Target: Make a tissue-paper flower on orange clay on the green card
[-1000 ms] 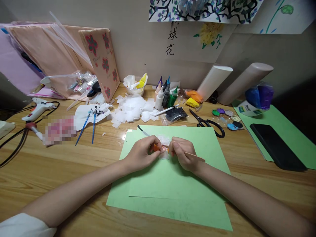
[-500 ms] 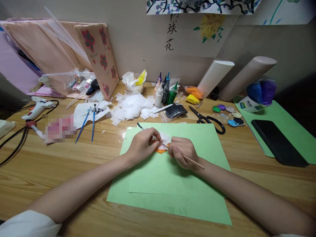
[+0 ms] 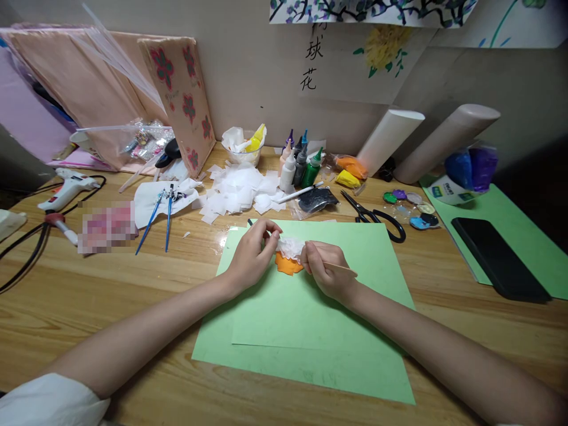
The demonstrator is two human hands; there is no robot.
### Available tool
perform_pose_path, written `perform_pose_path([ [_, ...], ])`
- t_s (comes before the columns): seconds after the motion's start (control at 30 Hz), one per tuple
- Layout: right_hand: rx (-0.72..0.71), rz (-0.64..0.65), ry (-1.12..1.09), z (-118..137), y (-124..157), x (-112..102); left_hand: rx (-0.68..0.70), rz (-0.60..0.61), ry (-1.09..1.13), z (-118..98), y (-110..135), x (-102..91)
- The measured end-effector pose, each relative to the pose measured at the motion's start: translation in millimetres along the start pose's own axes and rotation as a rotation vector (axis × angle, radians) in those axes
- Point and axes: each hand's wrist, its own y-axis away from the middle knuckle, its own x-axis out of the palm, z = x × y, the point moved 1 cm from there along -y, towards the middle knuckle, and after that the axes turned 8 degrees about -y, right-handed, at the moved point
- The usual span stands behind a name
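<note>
My left hand (image 3: pixel 252 251) rests on the green paper sheet (image 3: pixel 310 319), its fingers pinched near the left edge of a crumpled white tissue piece (image 3: pixel 290 247). Under the tissue lies an orange clay lump (image 3: pixel 287 264). My right hand (image 3: pixel 327 273) is closed round a thin wooden stick (image 3: pixel 341 268), whose tip points left into the tissue. Both hands sit close together with the tissue and clay between them.
White paper squares (image 3: pixel 239 192), paint bottles (image 3: pixel 299 168), black scissors (image 3: pixel 375 217) and two blue brushes (image 3: pixel 160 216) lie behind the sheet. A glue gun (image 3: pixel 68 189) sits far left, a black phone (image 3: pixel 499 257) on green paper at right. Paper rolls (image 3: pixel 390 142) lean on the wall.
My left hand has shifted up and away from the orange clay, which now shows more. The right hand has moved slightly up with the stick. The view has shifted a little.
</note>
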Motion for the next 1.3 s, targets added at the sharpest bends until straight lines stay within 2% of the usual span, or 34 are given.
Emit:
perform_pose_path([
  [0.37, -0.196, -0.026, -0.089, 5.2, 4.6, -4.8, -0.103, -0.057, 0.095, 4.7, -3.5, -4.8],
  [0.47, -0.234, -0.035, -0.113, 5.5, 5.2, -5.9, -0.082, -0.076, -0.035, 12.6, -10.3, -11.5],
  [0.6, -0.232, -0.076, -0.141, 6.4, 5.8, -8.5, -0.053, -0.040, -0.313, 22.9, -19.5, -21.6],
  [0.77, -0.204, -0.083, -0.165, 6.6, 6.2, -9.0, -0.040, -0.025, -0.557, 25.9, -20.5, -23.3],
  [0.97, -0.205, -0.081, -0.175, 6.1, 6.1, -9.3, -0.023, 0.007, -0.576, 28.1, -20.2, -21.8],
  [1.17, -0.346, 0.059, -0.117, 7.2, 5.1, -8.0, -0.026, 0.027, -0.548, 28.0, -20.6, -22.8],
  [1.3, -0.364, 0.071, -0.089, 8.2, 4.1, -7.8, -0.006, 0.056, -0.567, 28.1, -20.3, -21.2],
])
